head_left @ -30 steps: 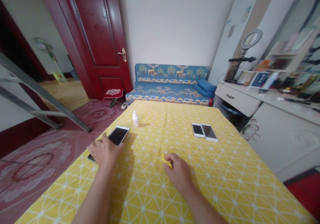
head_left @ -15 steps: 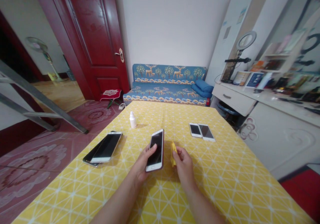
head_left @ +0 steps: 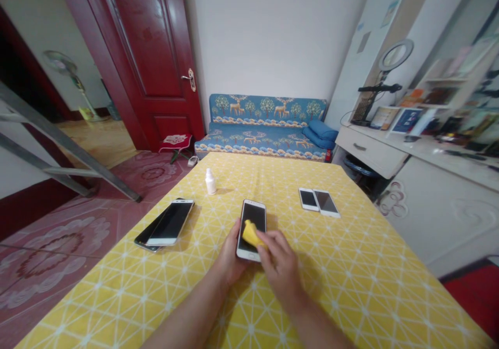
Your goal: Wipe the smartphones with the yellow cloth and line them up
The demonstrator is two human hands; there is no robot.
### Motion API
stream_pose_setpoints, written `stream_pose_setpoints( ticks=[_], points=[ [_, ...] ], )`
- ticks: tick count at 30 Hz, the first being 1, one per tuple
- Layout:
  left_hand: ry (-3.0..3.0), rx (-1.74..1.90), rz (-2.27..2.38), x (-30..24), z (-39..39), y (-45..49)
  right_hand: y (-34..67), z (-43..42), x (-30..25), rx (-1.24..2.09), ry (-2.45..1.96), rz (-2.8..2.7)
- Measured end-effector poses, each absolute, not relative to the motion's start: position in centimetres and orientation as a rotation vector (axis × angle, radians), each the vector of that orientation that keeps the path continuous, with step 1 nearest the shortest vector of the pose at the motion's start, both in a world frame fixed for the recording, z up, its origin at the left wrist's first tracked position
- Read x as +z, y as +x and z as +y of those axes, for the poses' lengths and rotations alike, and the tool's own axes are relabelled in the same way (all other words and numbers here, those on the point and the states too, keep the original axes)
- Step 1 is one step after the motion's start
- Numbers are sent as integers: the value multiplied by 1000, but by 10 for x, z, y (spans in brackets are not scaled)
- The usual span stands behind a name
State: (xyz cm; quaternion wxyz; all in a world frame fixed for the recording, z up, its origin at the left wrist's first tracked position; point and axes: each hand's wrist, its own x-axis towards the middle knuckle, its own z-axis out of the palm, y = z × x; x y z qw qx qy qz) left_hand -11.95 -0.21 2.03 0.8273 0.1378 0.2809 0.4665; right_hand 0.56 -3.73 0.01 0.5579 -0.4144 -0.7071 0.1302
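A white-framed smartphone (head_left: 255,215) with a dark screen is held above the table by my left hand (head_left: 230,255), whose fingers wrap its left side and back. My right hand (head_left: 279,263) pinches a small yellow cloth (head_left: 250,233) and presses it onto the phone's screen. To the left, a white phone (head_left: 171,223) lies partly over a darker phone (head_left: 145,234). Beyond them stands a small white bottle (head_left: 210,183). Two more white phones lie side by side at the right, a smaller one (head_left: 308,198) and a larger one (head_left: 326,202).
A yellow patterned tablecloth (head_left: 351,271) covers the table. Past its far edge is a blue sofa (head_left: 249,137). A white dresser (head_left: 429,208) with a ring light (head_left: 395,56) stands at the right. A metal ladder (head_left: 74,141) leans at the left.
My right hand has moved left, bringing the yellow cloth from beside the phone onto its screen. The phone has turned flatter toward me, and my left thumb has come off the screen.
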Motion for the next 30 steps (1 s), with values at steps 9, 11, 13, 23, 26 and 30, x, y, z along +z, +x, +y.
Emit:
stream_pose_setpoints(
  ticks=[9, 11, 13, 23, 26, 30],
  points=[
    [385, 1007, 686, 25, -10, -117, 8, -30, -2, 11, -1044, -1756],
    [442, 959, 699, 25, -11, -115, 18, -24, -4, 31, -1097, -1650],
    [513, 876, 675, 24, -13, -115, 25, -20, -5, 78, -1140, -1545],
    [922, 675, 666, 17, -20, -115, 35, -22, 12, 110, -1113, -1380],
    [845, 696, 659, 24, -22, -113, 27, -28, 14, 113, -1006, -1523],
    [661, 804, 683, 24, -22, -111, 12, -41, 11, 258, -926, -1664]
  ],
)
